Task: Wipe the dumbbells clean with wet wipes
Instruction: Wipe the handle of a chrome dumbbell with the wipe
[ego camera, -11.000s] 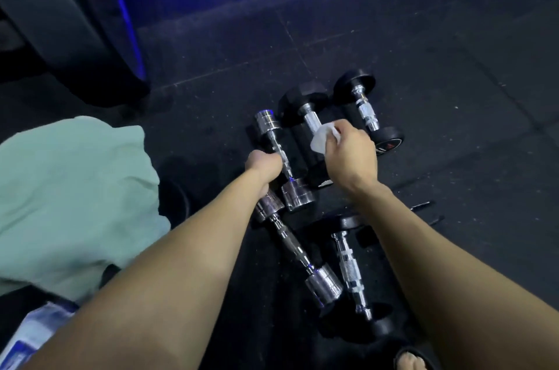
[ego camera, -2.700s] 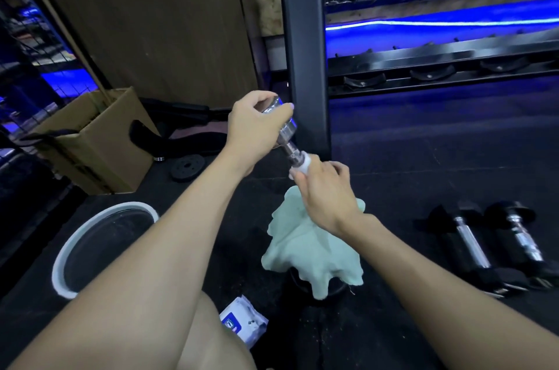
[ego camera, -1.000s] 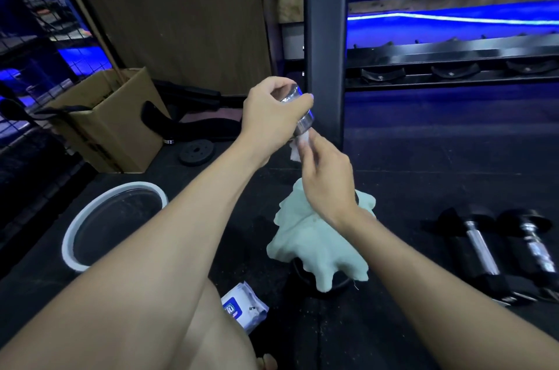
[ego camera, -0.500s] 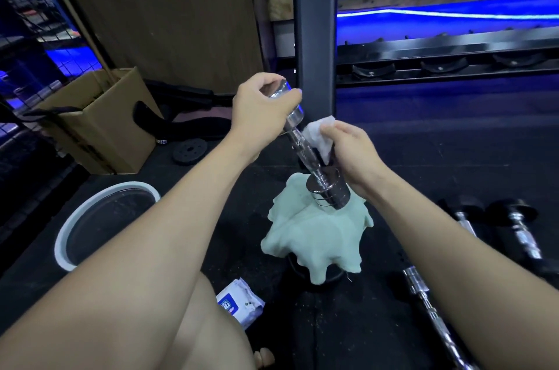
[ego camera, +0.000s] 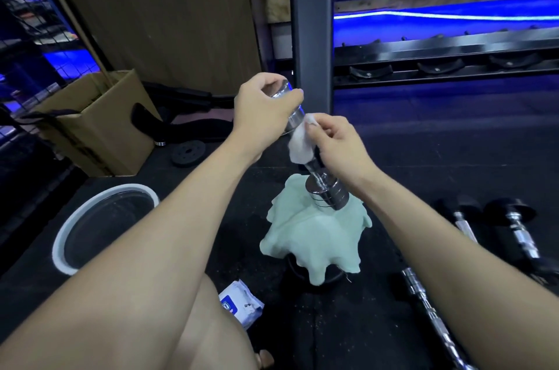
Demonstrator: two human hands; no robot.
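I hold a small chrome dumbbell [ego camera: 325,192] tilted in the air in front of me. My left hand [ego camera: 261,111] grips its upper head. My right hand [ego camera: 338,142] pinches a white wet wipe [ego camera: 299,144] wrapped round the bar, just under the upper head. The lower chrome head hangs free above a pale green cloth [ego camera: 314,236]. Two black-headed dumbbells [ego camera: 520,227] lie on the dark floor at the right, and another chrome dumbbell bar [ego camera: 423,300] lies under my right forearm.
A white-rimmed round bin [ego camera: 102,223] stands on the floor at the left, with a cardboard box [ego camera: 96,124] behind it. A wet wipe packet [ego camera: 242,304] lies near my knee. A grey upright post [ego camera: 310,21] and a dumbbell rack [ego camera: 438,58] stand behind.
My right hand has slid the wipe up the bar from near the lower head to just under the upper head. My left hand has kept its hold on the top.
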